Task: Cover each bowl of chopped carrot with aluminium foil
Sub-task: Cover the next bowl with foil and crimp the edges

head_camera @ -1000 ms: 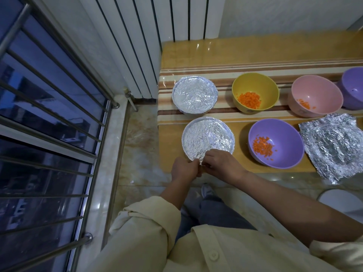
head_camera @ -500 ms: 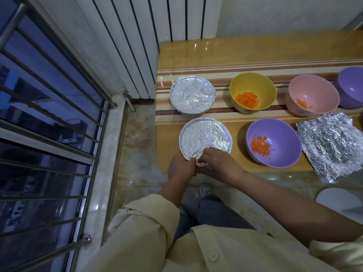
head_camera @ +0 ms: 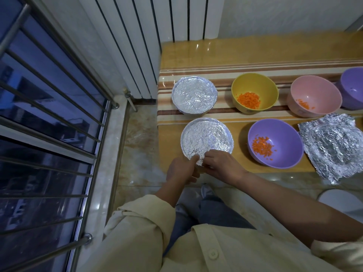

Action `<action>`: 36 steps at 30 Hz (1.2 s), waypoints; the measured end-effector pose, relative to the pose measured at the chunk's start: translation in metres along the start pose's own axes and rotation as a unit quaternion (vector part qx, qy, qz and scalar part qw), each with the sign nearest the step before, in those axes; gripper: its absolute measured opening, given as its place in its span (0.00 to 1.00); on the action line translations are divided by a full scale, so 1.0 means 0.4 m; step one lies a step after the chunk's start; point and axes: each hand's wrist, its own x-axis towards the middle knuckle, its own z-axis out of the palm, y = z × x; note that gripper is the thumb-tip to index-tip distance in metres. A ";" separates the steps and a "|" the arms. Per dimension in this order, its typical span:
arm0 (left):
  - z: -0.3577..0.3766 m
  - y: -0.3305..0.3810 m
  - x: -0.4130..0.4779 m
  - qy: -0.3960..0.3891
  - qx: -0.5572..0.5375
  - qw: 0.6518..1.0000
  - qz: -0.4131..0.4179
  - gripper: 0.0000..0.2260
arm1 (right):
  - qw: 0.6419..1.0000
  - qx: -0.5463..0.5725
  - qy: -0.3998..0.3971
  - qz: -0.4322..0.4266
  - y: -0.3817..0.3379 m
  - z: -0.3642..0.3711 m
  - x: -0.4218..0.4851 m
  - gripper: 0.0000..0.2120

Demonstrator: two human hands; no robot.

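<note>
Fingers of left hand: curled, pinching the near edge of the foil cover against the bowl rim.
Fingers of right hand: curled, gripping the same foil edge just beside the left hand; the two hands touch.
Front covered bowl: at the near left corner of the counter; foil is stretched across the whole mouth, so the contents are hidden.
Rear covered bowl: directly behind the front one, foil-sealed, no hand on it.
Yellow bowl: right of the rear covered bowl, uncovered, holding chopped carrot.
Pink bowl: right of the yellow bowl, uncovered, with a few carrot pieces on its inner wall.
Near purple bowl: right of the front covered bowl, uncovered, carrot in the bottom.
Far purple bowl: behind and right of the pink bowl, cut off by the frame edge; contents cannot be determined.
Loose foil sheet: crumpled, lying flat just right of the near purple bowl and overhanging the counter's front edge.
Radiator: white, behind the counter's left end.
Window bars: metal, along the left side.
Sleeves: pale yellow, pushed up both forearms.
</note>
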 end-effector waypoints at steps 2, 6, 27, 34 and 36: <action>0.013 -0.001 -0.005 0.001 -0.017 1.000 0.014 0.12 | 1.000 0.006 0.001 0.003 0.000 0.003 -0.001 0.10; 0.027 0.004 -0.003 0.026 -0.001 0.999 0.035 0.13 | 1.000 0.011 0.006 0.014 0.003 0.007 0.001 0.11; 0.035 0.008 -0.010 0.017 0.000 0.999 0.028 0.15 | 0.999 0.018 0.009 0.032 -0.004 0.016 0.011 0.08; 0.020 -0.007 0.026 0.050 0.061 0.996 0.042 0.21 | 0.998 0.003 0.045 0.032 0.011 -0.008 -0.016 0.11; 0.021 -0.015 0.041 0.040 0.078 0.995 0.044 0.23 | 0.999 -0.023 0.029 0.015 0.013 -0.006 -0.024 0.08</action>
